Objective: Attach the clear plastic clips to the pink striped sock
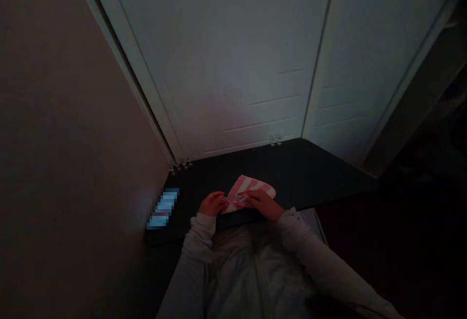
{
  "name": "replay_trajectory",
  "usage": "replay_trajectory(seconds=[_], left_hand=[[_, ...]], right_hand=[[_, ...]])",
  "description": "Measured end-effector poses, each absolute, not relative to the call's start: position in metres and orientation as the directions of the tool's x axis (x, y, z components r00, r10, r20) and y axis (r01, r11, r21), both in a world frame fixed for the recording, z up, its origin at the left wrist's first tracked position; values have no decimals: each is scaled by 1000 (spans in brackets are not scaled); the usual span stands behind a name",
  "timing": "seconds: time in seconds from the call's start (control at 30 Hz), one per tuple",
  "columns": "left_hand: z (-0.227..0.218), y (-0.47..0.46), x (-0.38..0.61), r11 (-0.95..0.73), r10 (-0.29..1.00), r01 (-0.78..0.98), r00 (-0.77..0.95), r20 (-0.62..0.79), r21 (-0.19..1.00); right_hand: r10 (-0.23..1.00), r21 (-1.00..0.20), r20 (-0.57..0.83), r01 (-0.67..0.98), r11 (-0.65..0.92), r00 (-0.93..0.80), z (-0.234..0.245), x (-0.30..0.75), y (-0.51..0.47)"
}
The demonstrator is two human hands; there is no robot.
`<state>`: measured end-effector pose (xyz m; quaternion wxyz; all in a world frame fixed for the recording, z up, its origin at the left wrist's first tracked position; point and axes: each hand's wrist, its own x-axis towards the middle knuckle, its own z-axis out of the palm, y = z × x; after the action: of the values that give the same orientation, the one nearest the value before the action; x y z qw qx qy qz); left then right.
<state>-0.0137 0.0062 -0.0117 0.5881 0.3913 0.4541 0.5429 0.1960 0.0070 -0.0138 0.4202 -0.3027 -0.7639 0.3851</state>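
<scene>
A pink-and-white striped sheet (257, 184), of cloth or paper, lies on the dark table in front of my body. My left hand (212, 204) is at its left edge, fingers curled closed around a small clear, shiny piece (235, 201). Across the sheet's right part reaches my right hand (263, 204), its fingertips pressed together at the same clear piece. Dim light hides what kind of thing the clear piece is.
On the black tabletop (292, 175), a lit, blurred-out screen (163, 209) lies at left. Small clear objects (181, 165) stand at the back left corner, and further clear ones (276, 139) at the rear edge. White panels (233, 42) rise behind; a wall (73, 139) stands left.
</scene>
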Motion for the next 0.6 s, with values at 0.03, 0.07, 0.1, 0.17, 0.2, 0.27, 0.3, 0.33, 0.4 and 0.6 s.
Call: replay_trajectory(seconds=[0.03, 0.07, 0.1, 0.17, 0.2, 0.27, 0.3, 0.33, 0.4, 0.6], left_hand=[[-12, 7, -14, 105, 994, -295, -2, -111, 950], [-13, 7, -15, 107, 994, -305, -2, -113, 946], [-14, 8, -16, 107, 994, -315, -1, -114, 943], [-15, 9, -17, 107, 994, -336, 1, -113, 936], [-15, 10, -17, 106, 994, -344, 4, -112, 933], [-15, 10, -17, 107, 994, -356, 10, -111, 928], [-15, 11, -18, 109, 994, -358, 13, -112, 927], [-15, 10, -17, 110, 994, -359, 17, -112, 927], [-15, 10, -17, 112, 994, -358, 26, -110, 927], [-14, 6, -12, 130, 991, -333, 69, -113, 934]], right_hand=[[788, -845, 409, 134, 517, -461, -13, 196, 6], [790, -848, 409, 129, 514, -457, -12, 196, 6], [792, -850, 409, 126, 511, -452, -11, 196, 5], [798, -855, 409, 119, 504, -442, -10, 197, 4], [800, -857, 408, 117, 501, -439, -10, 197, 4], [801, -860, 406, 112, 498, -439, -9, 197, 4], [801, -861, 406, 111, 497, -440, -9, 197, 4], [800, -860, 407, 111, 498, -441, -9, 198, 4], [799, -857, 408, 115, 502, -442, -9, 198, 4], [783, -829, 413, 165, 535, -464, -11, 196, 6]])
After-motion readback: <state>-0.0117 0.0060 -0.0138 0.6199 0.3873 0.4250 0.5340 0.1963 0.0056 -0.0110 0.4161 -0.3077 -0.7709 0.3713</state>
